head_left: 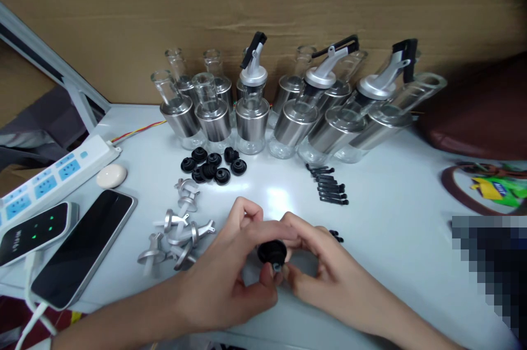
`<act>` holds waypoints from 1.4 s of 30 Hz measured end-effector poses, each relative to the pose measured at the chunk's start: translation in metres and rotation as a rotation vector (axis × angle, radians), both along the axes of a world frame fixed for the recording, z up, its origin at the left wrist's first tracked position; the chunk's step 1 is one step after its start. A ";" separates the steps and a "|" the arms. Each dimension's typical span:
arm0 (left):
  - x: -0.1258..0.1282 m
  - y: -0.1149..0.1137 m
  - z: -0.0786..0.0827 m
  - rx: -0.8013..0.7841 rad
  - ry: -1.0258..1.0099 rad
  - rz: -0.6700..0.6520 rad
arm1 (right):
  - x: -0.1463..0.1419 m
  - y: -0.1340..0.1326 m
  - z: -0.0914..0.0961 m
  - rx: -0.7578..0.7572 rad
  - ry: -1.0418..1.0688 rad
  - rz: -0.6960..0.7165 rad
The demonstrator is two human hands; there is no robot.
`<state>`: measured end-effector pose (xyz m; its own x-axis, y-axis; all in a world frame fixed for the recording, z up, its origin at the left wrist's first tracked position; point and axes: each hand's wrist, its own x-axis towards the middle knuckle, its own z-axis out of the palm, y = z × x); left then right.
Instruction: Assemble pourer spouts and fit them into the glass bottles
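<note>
Both my hands meet at the front middle of the white table (395, 212). My left hand (224, 273) and my right hand (325, 267) pinch together a black rubber stopper (272, 251) that sits on a small metal spout piece (276, 267), mostly hidden by my fingers. Several loose silver pourer spouts (177, 234) lie just left of my left hand. A cluster of black rubber stoppers (212, 166) lies further back. A row of small black caps (331, 185) lies behind my right hand.
Several glass bottles with steel collars (251, 114) stand along the cardboard wall, three fitted with pourers. At left lie a power strip (57, 171), a white pebble-shaped object (111, 176), a phone (82, 245) and a power bank (33, 232). A brown object (477, 119) sits at right.
</note>
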<state>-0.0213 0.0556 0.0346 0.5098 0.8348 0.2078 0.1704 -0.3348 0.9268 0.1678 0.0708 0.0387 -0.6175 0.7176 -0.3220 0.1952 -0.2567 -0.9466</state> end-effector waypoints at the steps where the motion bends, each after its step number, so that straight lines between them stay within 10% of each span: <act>1: 0.001 0.000 -0.002 0.021 -0.012 0.023 | 0.000 0.000 0.001 0.000 0.002 -0.006; 18: 0.001 0.002 0.000 -0.137 -0.038 0.183 | 0.007 0.001 -0.003 -0.045 0.114 -0.081; 26: 0.000 0.009 -0.007 0.570 0.108 0.020 | 0.006 -0.002 -0.003 -0.042 0.177 -0.051; 42: 0.003 -0.001 -0.012 0.981 0.286 0.133 | 0.015 0.006 -0.003 0.237 0.151 -0.099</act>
<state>-0.0186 0.0545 0.0221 0.5632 0.4164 0.7137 0.4325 -0.8845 0.1747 0.1826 0.0766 0.0352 -0.5690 0.8209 -0.0482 0.0331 -0.0357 -0.9988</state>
